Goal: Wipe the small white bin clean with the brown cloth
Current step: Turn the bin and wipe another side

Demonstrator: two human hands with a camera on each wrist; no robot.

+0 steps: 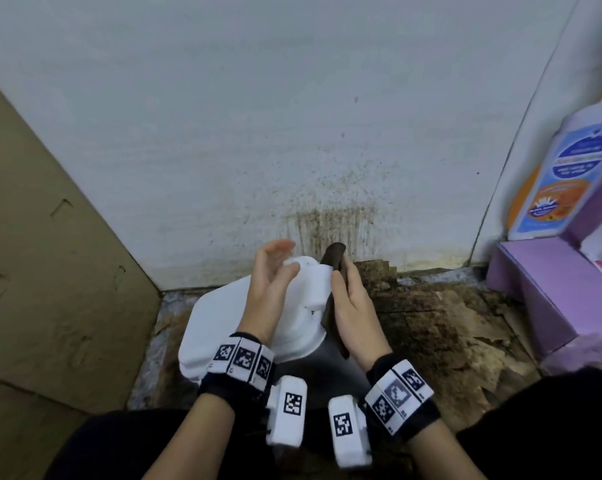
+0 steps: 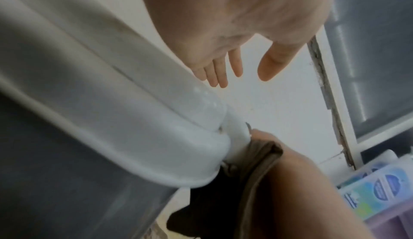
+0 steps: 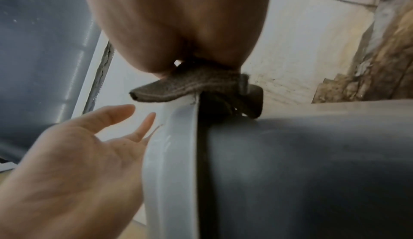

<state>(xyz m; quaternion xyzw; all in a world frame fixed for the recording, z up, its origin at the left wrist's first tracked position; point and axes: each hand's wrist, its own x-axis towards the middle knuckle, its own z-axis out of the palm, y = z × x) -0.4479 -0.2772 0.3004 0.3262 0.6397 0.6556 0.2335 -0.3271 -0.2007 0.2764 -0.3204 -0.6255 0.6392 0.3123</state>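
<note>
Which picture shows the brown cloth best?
The right wrist view: the brown cloth sits close up, its weave sharp, pressed on the bin's rim. The head view shows a dark strip; the left wrist view shows blurred folds.

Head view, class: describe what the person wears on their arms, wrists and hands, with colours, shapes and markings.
Both hands are bare, the left hand and right hand alike. Each wrist carries a black band faced with white square tiles printed with black-and-white coded markers. A white boxy camera unit with one such marker hangs under each wrist. No sleeves reach the forearms.
</note>
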